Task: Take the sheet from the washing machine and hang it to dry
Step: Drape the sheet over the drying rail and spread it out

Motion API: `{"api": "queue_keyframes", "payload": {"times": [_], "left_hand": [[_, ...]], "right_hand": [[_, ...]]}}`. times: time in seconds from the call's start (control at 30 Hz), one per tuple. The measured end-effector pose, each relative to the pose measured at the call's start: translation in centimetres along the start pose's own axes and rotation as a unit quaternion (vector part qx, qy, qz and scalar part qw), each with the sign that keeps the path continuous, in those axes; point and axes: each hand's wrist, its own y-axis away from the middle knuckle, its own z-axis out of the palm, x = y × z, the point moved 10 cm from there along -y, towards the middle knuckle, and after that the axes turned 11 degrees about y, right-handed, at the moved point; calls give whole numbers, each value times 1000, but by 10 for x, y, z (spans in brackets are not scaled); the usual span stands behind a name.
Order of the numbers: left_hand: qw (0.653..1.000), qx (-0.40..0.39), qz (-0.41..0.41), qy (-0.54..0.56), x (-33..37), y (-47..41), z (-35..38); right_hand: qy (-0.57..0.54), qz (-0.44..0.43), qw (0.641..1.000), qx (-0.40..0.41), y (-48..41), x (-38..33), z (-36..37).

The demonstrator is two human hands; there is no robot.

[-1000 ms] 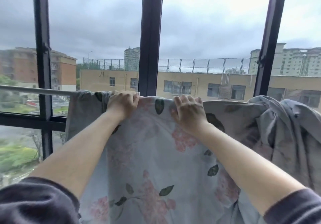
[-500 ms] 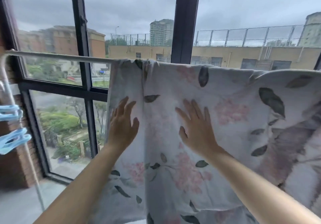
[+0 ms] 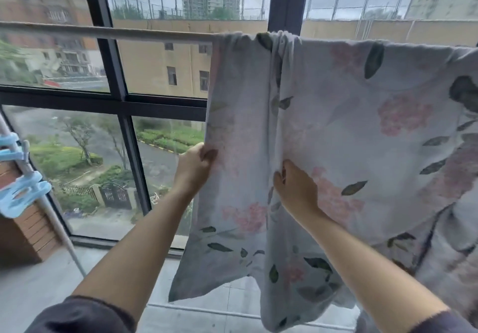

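Hanging over one horizontal rail, one floral sheet is shown draped in front of a dark-framed window, its lower edge loose above the floor at the near side. Two hands are seen, both on the sheet's left part. The left edge of the sheet is gripped by the left hand, whose fingers are curled round the cloth. A vertical fold just to the right is pinched by the right hand, thumb in front. Two light blue clips are fixed to one slanted pole at the far left, well apart from the sheet. Half a second earlier both hands were laid flat on the cloth with fingers spread; they are now placed lower and closed on it.
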Motion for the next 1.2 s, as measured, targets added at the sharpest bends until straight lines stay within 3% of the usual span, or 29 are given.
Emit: {"api": "queue_keyframes", "payload": {"times": [0.1,0.2,0.4,0.5,0.6,0.67,0.77,0.83,1.0,1.1,1.2], "left_hand": [[999,26,1,-25,-16,5,-19],[996,27,-35,-76,-50,5,-32],[992,-27,-94,-86,-86,37,-2],[992,-98,-73,-44,-75,51,26],[988,-156,-16,-18,-46,63,54],[981,-190,28,2,-22,75,76],[968,-237,6,81,-7,95,107],[960,-258,-17,109,-10,101,122],[931,-343,-25,121,-15,110,140],[922,-373,1,105,-31,99,136],[911,-393,-25,123,-56,85,127]], "right_hand": [[15,37,999,33,0,22,-6],[-38,82,994,63,7,58,-14],[-93,104,988,61,22,83,-14],[-104,117,985,71,23,95,-21],[-104,64,982,146,18,74,-54],[-140,11,981,137,14,36,-65],[-148,-87,973,152,15,-25,-80],[-116,-108,978,135,10,-52,-75],[-40,-53,994,86,-8,-48,-44],[-117,3,991,66,-18,-26,-39],[-182,99,976,64,-22,-7,-30]]}}
